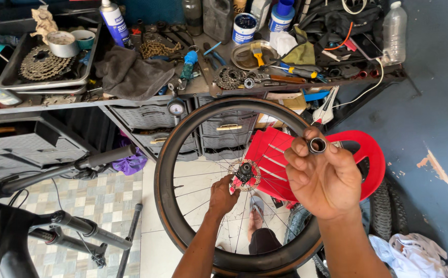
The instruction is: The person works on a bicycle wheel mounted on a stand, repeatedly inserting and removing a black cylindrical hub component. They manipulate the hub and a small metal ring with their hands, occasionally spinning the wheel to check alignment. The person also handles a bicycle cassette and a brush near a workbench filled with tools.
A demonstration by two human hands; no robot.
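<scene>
A bicycle wheel (170, 170) with a black deep rim and tan-edged tyre stands upright in front of me. My left hand (223, 195) grips it at the spokes just beside the black hub (244, 172). My right hand (323, 177) is raised closer to the camera and pinches a small dark metal ring (317, 145), a short sleeve with a hollow centre, between thumb and fingertips.
A cluttered workbench (131, 98) runs across the back, bearing a tray (44, 82) with a cassette, a grey rag, a chain, tubs, spray can, brush and tools. Drawers sit below. A red plastic chair (373, 154) is behind the wheel. A black bicycle frame (7, 226) stands at left.
</scene>
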